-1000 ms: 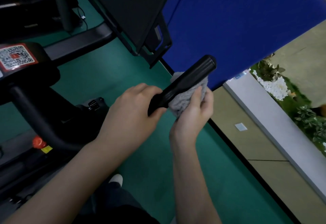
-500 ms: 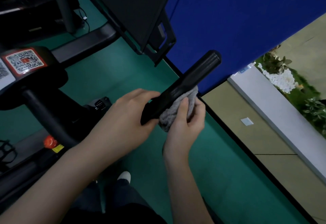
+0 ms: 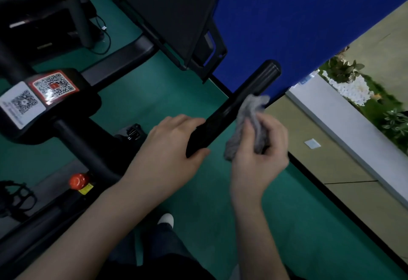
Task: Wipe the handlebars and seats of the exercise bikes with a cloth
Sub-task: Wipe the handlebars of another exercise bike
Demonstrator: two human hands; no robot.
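A black handlebar (image 3: 238, 105) of the exercise bike runs diagonally up to the right, its rounded end near the blue wall. My left hand (image 3: 167, 154) grips its lower part, thumb under the bar. My right hand (image 3: 260, 158) holds a bunched grey cloth (image 3: 249, 123) just right of the bar; the cloth's top edge touches the bar's side. The bike's stem (image 3: 84, 147) carries two QR-code stickers (image 3: 39, 96) at the left. No seat is in view.
A black console screen (image 3: 172, 12) stands above on its frame. A red knob (image 3: 78, 180) and a pedal (image 3: 15, 198) sit low at the left. Green floor (image 3: 198, 191) spreads below; a blue wall pad (image 3: 298, 14), beige tiles and a white ledge with plants lie right.
My right hand has slid the cloth down and off to the right side of the bar, where before it was wrapped under it. My left hand has kept its grip.
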